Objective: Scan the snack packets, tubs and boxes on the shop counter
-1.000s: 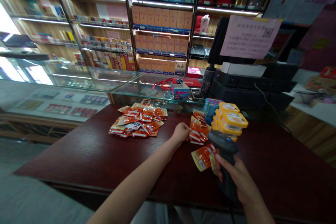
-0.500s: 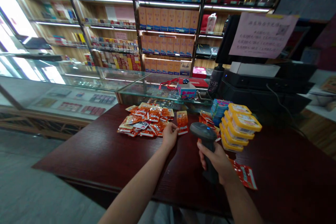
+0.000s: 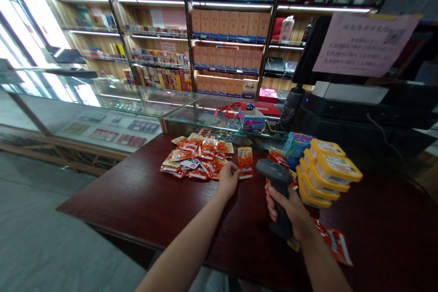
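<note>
My left hand [image 3: 228,179] pinches the lower left corner of one orange snack packet [image 3: 245,159], which lies face up on the dark wooden counter. Just left of it spreads a heap of similar orange packets [image 3: 198,157]. Fingers of my right hand [image 3: 290,210] wrap round the handle of a dark barcode scanner [image 3: 275,172], its head tilted over the counter to the right of the pinched packet. Behind the scanner lie more orange packets [image 3: 278,155], partly hidden by it. Another red-orange packet [image 3: 337,242] lies beside my right forearm.
Yellow-lidded tubs [image 3: 325,173] stand stacked at the right, next to blue boxes [image 3: 297,146]. A glass display case [image 3: 185,114] borders the counter's far side, with a colourful small box [image 3: 252,121] on it. A monitor bearing a pink paper sign [image 3: 364,45] rises at the back right.
The whole view has shifted, so things appear a little further right. Blue light no longer shows on the scanner's head. Both hands keep their grips.
</note>
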The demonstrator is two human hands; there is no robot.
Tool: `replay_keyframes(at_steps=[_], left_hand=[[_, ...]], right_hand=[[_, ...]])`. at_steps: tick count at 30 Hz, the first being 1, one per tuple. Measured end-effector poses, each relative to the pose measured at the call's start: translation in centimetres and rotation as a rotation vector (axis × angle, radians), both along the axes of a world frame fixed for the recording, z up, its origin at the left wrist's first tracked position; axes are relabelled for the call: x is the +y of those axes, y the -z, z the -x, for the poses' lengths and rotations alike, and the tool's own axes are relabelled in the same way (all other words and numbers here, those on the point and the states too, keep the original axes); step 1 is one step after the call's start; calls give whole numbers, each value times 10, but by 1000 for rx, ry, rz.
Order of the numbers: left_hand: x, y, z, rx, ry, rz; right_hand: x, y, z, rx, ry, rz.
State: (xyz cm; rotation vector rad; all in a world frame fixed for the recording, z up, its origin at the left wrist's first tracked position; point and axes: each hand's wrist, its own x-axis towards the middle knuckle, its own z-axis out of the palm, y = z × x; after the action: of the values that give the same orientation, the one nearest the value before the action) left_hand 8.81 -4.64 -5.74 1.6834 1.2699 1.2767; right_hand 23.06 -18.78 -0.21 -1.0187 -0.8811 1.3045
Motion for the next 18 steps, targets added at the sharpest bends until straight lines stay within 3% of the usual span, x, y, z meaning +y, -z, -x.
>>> replay_keyframes(at_steps=[7, 11, 14, 18], left_hand=[[-2, 3, -4, -197, 59, 32], [2, -10, 0, -382, 63, 90], [18, -32, 19, -424, -67, 64], [49, -62, 63, -93, -345, -92]], right_hand=[[0, 22, -10, 245, -34, 17], [-1, 26, -11, 273, -33, 27], [-3, 26, -10, 272, -35, 33], [-2, 26, -9, 283, -44, 45]])
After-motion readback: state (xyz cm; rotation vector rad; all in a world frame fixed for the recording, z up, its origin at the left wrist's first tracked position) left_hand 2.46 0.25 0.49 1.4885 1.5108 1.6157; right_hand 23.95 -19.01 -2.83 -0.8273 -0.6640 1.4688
